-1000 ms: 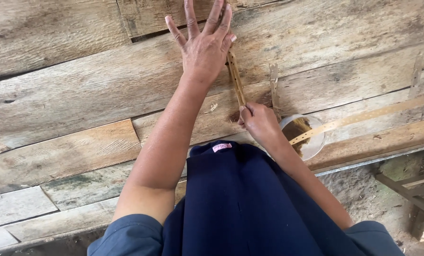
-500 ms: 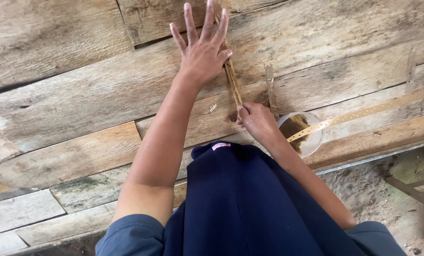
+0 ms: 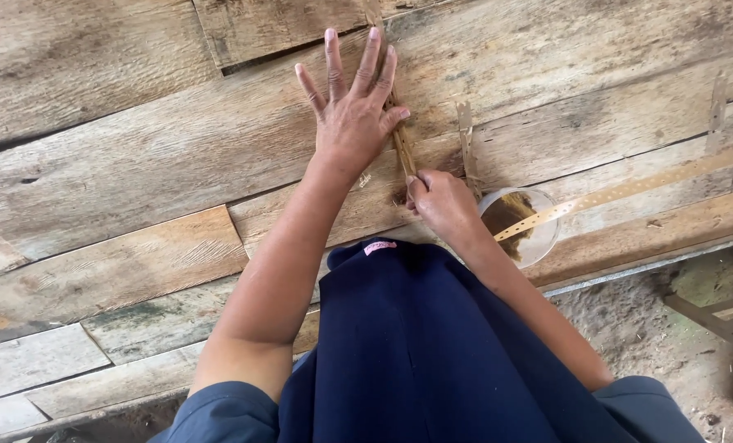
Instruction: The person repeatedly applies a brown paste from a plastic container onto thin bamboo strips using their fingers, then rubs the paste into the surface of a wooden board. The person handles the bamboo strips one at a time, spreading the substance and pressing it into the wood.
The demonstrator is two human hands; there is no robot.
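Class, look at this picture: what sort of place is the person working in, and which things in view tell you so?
Probably a rustic outdoor or open-sided craft workspace: a rough weathered plank surface, bare earth beside it, and thin strips under the left hand near a clear cup.

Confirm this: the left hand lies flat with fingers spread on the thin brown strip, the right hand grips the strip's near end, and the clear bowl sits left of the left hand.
Wrong on the bowl. In the head view the clear bowl sits right of the right hand. The left hand and brown strip are as stated.

place: rustic outdoor workshop | shown by: weathered plank bench (image 3: 137, 164), bare dirt ground (image 3: 629, 320), bamboo strips (image 3: 621, 193) laid out, small bowl (image 3: 539, 242)
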